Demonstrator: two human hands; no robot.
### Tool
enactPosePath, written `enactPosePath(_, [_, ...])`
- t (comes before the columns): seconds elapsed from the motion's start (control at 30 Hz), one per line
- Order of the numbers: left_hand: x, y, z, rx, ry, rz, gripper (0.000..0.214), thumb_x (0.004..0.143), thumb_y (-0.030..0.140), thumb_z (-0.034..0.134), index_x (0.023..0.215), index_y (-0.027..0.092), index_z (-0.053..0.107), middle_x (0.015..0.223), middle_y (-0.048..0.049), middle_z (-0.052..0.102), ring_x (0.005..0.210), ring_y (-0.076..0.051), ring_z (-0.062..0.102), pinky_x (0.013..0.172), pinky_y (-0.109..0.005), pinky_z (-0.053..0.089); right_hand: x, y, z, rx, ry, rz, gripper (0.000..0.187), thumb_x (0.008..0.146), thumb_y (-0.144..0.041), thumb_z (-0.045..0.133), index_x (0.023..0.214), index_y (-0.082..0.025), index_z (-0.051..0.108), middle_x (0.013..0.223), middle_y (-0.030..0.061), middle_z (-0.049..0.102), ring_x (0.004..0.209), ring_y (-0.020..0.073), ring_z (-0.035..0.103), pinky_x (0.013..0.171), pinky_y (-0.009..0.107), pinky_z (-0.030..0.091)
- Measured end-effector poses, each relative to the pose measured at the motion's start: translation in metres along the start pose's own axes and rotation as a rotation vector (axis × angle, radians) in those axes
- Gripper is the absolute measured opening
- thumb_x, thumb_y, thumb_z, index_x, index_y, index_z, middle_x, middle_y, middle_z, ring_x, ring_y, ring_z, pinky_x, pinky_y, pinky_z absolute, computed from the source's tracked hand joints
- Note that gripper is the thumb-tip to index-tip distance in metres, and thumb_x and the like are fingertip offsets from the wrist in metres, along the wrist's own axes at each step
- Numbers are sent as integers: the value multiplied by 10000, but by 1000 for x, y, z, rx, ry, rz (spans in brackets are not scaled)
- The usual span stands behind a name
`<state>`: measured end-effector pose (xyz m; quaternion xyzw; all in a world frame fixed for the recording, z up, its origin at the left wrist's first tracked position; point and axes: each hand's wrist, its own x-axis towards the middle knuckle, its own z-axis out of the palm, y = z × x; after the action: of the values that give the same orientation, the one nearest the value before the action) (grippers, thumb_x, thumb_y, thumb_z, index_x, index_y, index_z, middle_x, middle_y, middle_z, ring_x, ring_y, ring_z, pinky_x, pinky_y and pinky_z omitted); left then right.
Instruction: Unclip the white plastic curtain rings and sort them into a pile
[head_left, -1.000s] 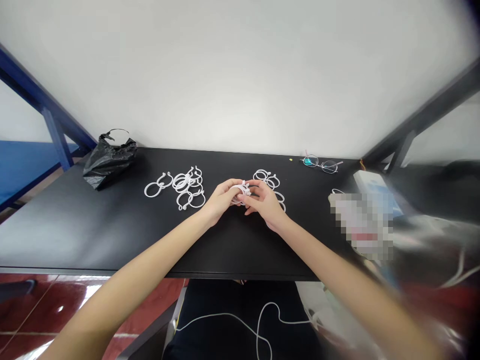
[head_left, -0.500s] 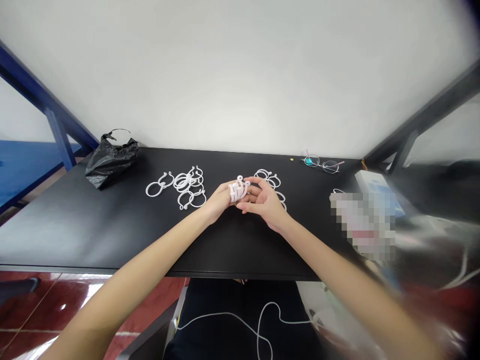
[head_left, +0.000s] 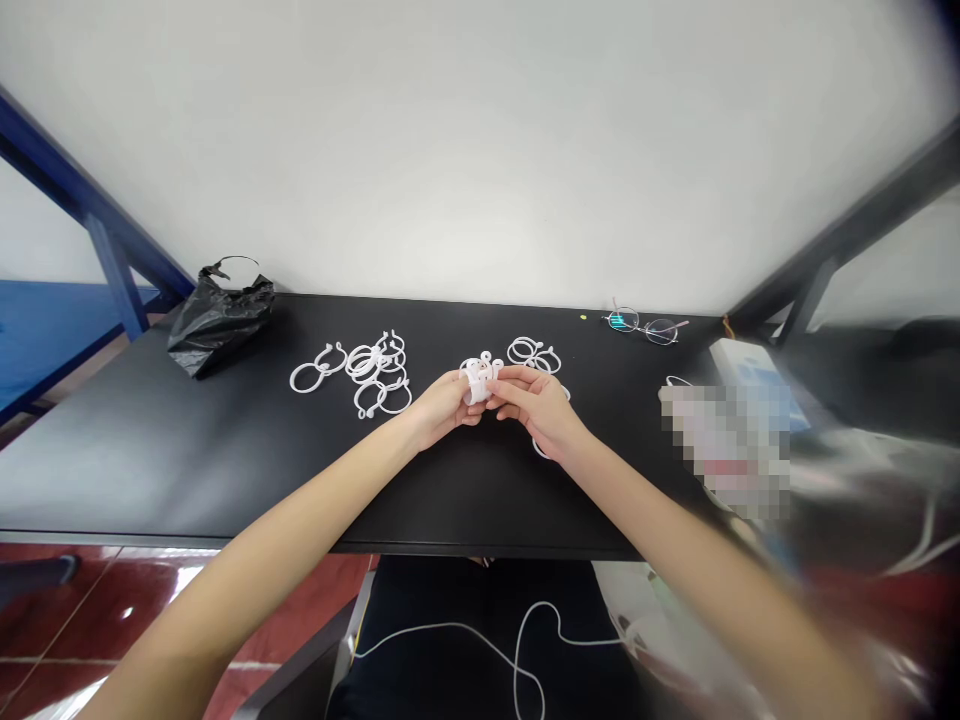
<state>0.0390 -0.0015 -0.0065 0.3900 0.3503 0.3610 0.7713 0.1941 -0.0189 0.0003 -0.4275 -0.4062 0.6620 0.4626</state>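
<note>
A bunch of white plastic rings with small knobbed ends is held above the black table, between both hands. My left hand is closed around the bunch from the left. My right hand pinches the bunch from the right, thumb and fingers pressed on it. To the left lies a pile of several loose white rings, with a pair of rings beside it. More white rings lie behind my right hand, which partly covers them.
On the black table, a black plastic bag sits at the back left. Eyeglasses lie at the back right, near a white and blue box and a blurred-out item. A white cable hangs across my lap.
My right fingers have closed onto the bunch of rings, where they were apart before. My left hand has tilted slightly. A ring now shows beneath my right wrist.
</note>
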Motion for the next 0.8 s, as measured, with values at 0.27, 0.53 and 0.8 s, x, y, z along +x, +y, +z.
enactPosePath(0.27, [-1,2,-3,-64,-86,-51,99,850,215,539,818,131,579,647,-9,532,462,-57,421,414,-157,315,-1,-8,-3,-51,-69,19,326,581,-343,884,775,-152,704,585,-31,649,472,81,608,456,175,475])
enactPosePath(0.53, [-2,5,-4,-98,-130,-104,127,814,241,569,843,127,617,637,7,481,503,-72,434,432,-173,307,-2,-7,-5,-171,-183,-42,332,626,-409,850,792,-149,729,632,17,694,455,98,613,392,172,456])
enactPosePath(0.8, [-3,2,-5,88,-95,-70,194,784,313,564,799,130,628,711,-44,577,545,-104,497,450,-201,317,-6,-7,-3,-297,-288,-97,367,644,-397,841,882,-139,734,689,39,716,473,125,650,360,168,447])
